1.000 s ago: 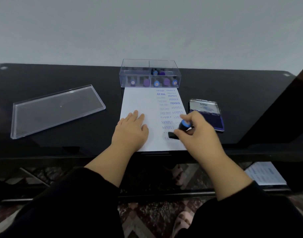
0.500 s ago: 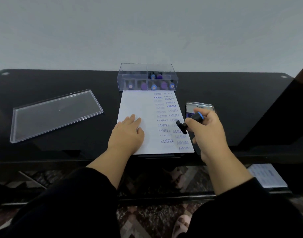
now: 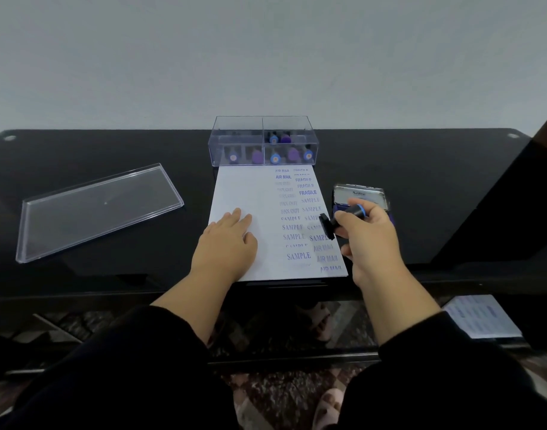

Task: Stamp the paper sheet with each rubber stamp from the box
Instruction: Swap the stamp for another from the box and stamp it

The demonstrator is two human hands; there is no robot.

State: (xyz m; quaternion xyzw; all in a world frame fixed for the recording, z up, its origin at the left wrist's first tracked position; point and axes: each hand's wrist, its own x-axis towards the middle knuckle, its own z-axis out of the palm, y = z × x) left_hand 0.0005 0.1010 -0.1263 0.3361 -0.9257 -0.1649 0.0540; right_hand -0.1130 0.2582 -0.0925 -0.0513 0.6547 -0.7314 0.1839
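Note:
A white paper sheet (image 3: 244, 193) lies on the black glass table, its right half covered with blue prints reading AIR MAIL, FRAGILE and SAMPLE. My left hand (image 3: 225, 243) rests flat on the sheet's lower left part. My right hand (image 3: 367, 237) grips a black rubber stamp (image 3: 340, 220) with a blue ring, lifted and tilted above the sheet's right edge, its base facing left. Behind the sheet stands a clear plastic box (image 3: 263, 141) with several purple and blue stamps. An open blue ink pad (image 3: 360, 195) sits right of the sheet, partly hidden by my right hand.
The box's clear lid (image 3: 95, 209) lies on the table (image 3: 436, 193) at the left. Another printed sheet (image 3: 480, 316) shows on the shelf under the table at the right. My feet in slippers are visible below the glass.
My right hand has lifted the stamp off the sheet's lower part and carried it right, toward the ink pad. New prints show near the bottom of the sheet. My left hand stayed in place.

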